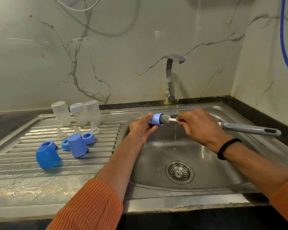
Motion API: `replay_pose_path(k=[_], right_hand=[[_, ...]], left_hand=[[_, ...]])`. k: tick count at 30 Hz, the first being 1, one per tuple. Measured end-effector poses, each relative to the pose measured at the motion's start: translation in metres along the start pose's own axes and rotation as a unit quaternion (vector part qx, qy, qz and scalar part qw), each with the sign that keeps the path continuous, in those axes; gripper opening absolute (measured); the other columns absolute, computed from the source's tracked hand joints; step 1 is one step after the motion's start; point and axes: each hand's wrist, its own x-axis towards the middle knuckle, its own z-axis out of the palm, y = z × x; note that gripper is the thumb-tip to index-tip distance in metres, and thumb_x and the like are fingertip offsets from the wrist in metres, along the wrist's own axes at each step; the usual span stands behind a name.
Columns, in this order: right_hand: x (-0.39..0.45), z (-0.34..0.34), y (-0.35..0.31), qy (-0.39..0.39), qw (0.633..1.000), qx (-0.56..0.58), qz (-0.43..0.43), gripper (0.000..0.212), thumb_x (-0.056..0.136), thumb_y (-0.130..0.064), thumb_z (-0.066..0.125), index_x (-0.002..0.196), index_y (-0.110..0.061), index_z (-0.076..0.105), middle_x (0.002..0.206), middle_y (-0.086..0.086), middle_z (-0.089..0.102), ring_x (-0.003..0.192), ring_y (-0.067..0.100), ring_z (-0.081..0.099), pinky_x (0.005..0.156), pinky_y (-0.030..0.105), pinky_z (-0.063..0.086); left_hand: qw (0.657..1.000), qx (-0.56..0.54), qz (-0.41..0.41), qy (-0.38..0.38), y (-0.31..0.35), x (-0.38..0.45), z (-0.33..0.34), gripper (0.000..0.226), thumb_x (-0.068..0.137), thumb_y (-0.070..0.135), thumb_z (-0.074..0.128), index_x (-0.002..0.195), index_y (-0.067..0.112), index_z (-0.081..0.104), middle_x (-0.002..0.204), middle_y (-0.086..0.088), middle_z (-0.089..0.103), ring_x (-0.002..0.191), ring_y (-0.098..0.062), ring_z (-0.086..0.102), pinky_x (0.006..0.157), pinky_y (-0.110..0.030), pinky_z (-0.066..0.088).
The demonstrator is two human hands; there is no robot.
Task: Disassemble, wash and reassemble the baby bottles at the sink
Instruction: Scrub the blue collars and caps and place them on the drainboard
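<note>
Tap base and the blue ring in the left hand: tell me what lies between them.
Head view: only the bare steel rim of the sink separates the tap from the blue ring held by the left hand.

Illumination: soft, even, moderately bright, with a greenish-grey cast; source not visible. Shadows faint and diffuse, including under the blue caps [77,145] on the drainboard [15,160]. Specular glare streaks on the marble wall [56,47] and bright reflections in the steel sink [156,163] basin. Wide-angle distortion: surface [32,196] edge and wall corner bow near the frame borders. Centre sharp; sleeves [93,205] at the bottom edge slightly soft. Slight compression smear overall.
</note>
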Motion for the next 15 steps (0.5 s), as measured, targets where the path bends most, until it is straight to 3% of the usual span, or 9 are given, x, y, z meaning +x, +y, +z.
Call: replay_pose_path(k=[2,5,8,11,15], right_hand=[[-0.0009,0.0045,-0.0044,0.008,1.0,-0.001,0.012,0.012,0.101,-0.017,0.062,0.108,-0.018,0.071,0.084,0.002,0.064,0.072,0.021,0.057,0.061,0.033,0.046],[-0.0032,0.01,-0.0072,0.004,0.999,0.034,0.002,0.016,0.102,-0.018,0.06,0.113,-0.017,0.072,0.091,0.003,0.068,0.078,0.021,0.059,0.072,0.036,0.053],[-0.0036,0.0096,-0.0035,-0.013,0.998,0.057,-0.016,0.019,0.101,-0.023,0.064,0.116,-0.018,0.075,0.091,0.002,0.073,0.076,0.015,0.063,0.077,0.035,0.057],[-0.0019,0.0075,0.0008,-0.02,0.996,0.087,-0.018,0.018,0.098,-0.023,0.068,0.114,-0.018,0.077,0.09,0.0,0.076,0.075,0.014,0.066,0.076,0.032,0.057],[0.002,0.0114,0.0002,-0.014,0.998,0.059,0.028,0.016,0.101,-0.023,0.062,0.11,-0.018,0.075,0.085,0.003,0.07,0.075,0.021,0.062,0.074,0.045,0.057]], left_hand=[[1.0,0.012,-0.004,-0.009,0.0,0.0004,0.0043,0.041,0.095,0.012,0.072,0.128,-0.008,0.059,0.118,-0.027,0.07,0.103,-0.036,0.074,0.075,-0.039,0.065],[0.999,0.028,-0.018,-0.031,-0.0029,-0.0021,0.0053,0.043,0.097,0.015,0.069,0.131,-0.008,0.057,0.124,-0.026,0.068,0.108,-0.036,0.072,0.076,-0.037,0.064],[0.999,0.047,-0.006,-0.023,-0.006,-0.0013,0.0014,0.037,0.093,0.014,0.074,0.122,-0.005,0.063,0.107,-0.023,0.073,0.095,-0.033,0.076,0.069,-0.036,0.065],[0.999,0.039,0.015,0.003,-0.0048,0.0025,-0.0003,0.034,0.091,0.014,0.076,0.118,-0.003,0.065,0.096,-0.019,0.073,0.089,-0.03,0.077,0.072,-0.038,0.066],[0.999,0.031,0.027,0.008,-0.0036,0.0046,0.004,0.036,0.091,0.012,0.076,0.121,-0.005,0.064,0.101,-0.021,0.073,0.09,-0.03,0.076,0.079,-0.04,0.064]])
